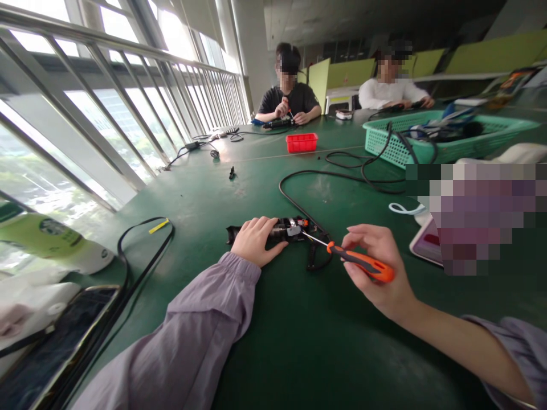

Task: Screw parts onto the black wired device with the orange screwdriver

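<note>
The left hand (256, 244), palm down at the end of an outstretched arm, grips a black device (280, 232) on the green table (273, 341); the right hand (397, 287), loosely curled, holds a screwdriver (363, 263) slanting toward it.

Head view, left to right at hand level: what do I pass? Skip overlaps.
Green container with a round logo → yellow tag → left hand → orange-and-black screwdriver → phone-like object.
</note>
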A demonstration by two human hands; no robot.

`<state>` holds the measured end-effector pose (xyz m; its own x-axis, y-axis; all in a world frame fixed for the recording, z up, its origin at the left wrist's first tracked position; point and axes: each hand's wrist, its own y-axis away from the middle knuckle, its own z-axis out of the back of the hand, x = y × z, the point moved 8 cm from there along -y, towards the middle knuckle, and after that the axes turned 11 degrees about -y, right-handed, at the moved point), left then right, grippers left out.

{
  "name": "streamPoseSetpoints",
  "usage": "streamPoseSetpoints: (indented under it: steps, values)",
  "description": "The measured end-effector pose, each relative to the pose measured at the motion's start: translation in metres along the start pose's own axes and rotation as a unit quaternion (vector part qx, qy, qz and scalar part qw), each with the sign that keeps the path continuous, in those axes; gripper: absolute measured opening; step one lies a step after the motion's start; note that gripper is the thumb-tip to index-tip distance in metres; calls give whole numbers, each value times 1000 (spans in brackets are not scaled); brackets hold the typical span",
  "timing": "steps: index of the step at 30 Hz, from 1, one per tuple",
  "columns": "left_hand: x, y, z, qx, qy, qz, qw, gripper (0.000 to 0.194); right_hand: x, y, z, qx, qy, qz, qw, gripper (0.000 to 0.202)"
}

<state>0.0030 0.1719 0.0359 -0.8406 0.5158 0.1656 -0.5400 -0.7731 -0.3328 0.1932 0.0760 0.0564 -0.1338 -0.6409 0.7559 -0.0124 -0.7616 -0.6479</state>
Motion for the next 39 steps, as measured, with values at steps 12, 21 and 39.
streamPoseSetpoints:
  steps: [12, 21, 39]
  values:
    - [0, 0, 0, 4, 2, 1, 1000, 50, -2, -1, 5, -29, -22, -9, 999, 44]
    - [0, 0, 1, 2, 8, 0, 1000, 50, -8, 0, -2, 15, 27, -87, 996, 18]
    - [-32, 11, 78, -152, 224, 86, 959, 30, -7, 1, -10, 54, 16, -86, 995, 25]
